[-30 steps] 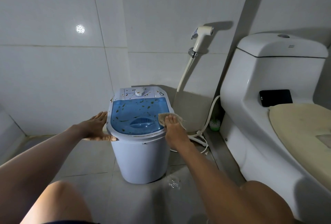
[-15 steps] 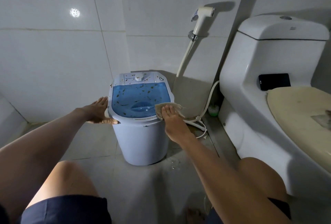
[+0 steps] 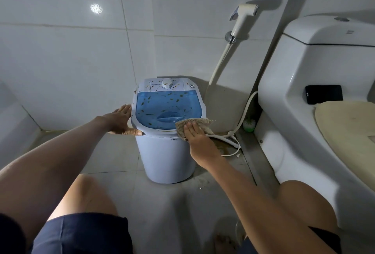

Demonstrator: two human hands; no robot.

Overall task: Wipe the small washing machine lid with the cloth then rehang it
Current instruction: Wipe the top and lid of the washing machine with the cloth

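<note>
Washer [image 3: 164,152] on floor [image 3: 113,156] at far wall. Lid [image 3: 166,107] on top. Left hand [image 3: 119,120] against washer's left rim; right hand [image 3: 194,135] on cloth [image 3: 199,123] at lid's near right edge. Toilet [image 3: 304,91] right; sprayer [image 3: 243,17] on wall between; phone [image 3: 324,94] on toilet.

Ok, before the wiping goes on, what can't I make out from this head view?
- Lid corner under the cloth: hidden by the cloth and right hand.
- Washing machine back and far side: out of sight.
- Control panel markings: too small to read.
- Where the cloth hangs: no hook in view.
- Left hand palm against the machine: contact hidden by the hand itself.
- Toilet: cut off by the right edge.
</note>
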